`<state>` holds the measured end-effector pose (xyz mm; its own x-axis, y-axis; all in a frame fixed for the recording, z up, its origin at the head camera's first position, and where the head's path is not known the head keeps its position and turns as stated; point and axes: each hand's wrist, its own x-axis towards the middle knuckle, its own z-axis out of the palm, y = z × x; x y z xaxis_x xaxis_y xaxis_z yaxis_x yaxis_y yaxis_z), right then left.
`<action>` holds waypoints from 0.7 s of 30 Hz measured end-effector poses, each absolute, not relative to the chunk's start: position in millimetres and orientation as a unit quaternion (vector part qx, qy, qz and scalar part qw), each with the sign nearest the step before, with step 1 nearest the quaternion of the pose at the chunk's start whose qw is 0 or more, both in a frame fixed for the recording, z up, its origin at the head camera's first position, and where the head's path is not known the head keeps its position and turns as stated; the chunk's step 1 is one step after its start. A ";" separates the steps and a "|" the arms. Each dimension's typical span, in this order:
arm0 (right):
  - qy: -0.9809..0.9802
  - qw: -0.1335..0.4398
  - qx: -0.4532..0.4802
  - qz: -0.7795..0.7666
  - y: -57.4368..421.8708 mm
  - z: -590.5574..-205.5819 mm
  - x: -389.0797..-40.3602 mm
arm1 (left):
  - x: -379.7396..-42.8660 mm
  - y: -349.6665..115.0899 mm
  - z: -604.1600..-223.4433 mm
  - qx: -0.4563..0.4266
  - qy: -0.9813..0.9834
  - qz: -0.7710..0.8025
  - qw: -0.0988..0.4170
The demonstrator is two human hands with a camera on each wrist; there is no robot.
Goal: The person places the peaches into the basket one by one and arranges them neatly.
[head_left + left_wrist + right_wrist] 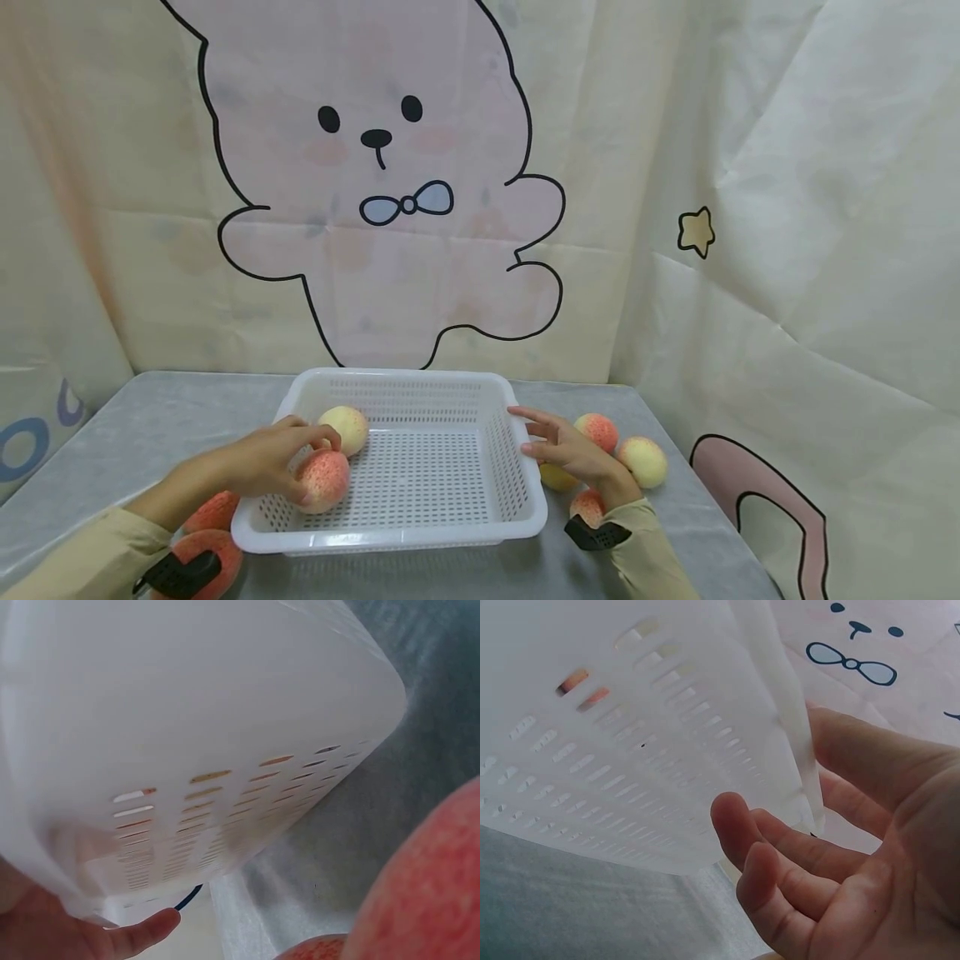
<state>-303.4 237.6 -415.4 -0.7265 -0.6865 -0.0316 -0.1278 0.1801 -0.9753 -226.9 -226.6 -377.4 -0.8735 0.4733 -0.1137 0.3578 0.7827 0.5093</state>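
My left hand (273, 458) reaches over the left rim of a white plastic basket (420, 537). Its fingers and thumb curl round a pinkish-red peach (327, 483) inside that end. Just behind this peach, a pale yellow peach (349, 428) lies in the basket. At the basket's right rim is my right hand (566, 450). In the right wrist view its thumb and fingers lie on either side of the rim, with fingertips (731, 821) beside the slotted outer wall. The left wrist view shows mostly the outside of the basket (187, 697), so the held peach is hidden there.
Left of the basket sit two red peaches (212, 512) (210, 560), partly behind my left arm. Around my right wrist lie a red peach (597, 429), a pale yellow one (643, 462), a yellow fruit (558, 478) and another red one (588, 505). A printed curtain (600, 100) hangs behind the grey table (202, 400).
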 end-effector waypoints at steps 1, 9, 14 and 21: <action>0.729 0.242 -0.280 -0.575 237.9 -415.4 -303.8 | -226.9 -226.0 -377.1 0.221 0.938 0.241 0.118; 0.731 0.246 -0.275 -0.574 239.3 -413.4 -302.3 | -226.0 -224.2 -378.5 0.222 0.943 0.224 0.103; 0.731 0.248 -0.271 -0.575 238.9 -412.7 -301.4 | -226.2 -223.0 -379.2 0.218 0.948 0.210 0.095; 0.725 0.248 -0.283 -0.577 237.7 -412.4 -300.9 | -227.3 -225.4 -379.3 0.212 0.948 0.217 0.098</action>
<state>-300.9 237.7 -412.4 -0.7170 -0.6962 -0.0332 -0.1248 0.1751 -0.9766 -227.3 -225.4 -379.3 -0.8911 0.4441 -0.0930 0.3594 0.8160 0.4528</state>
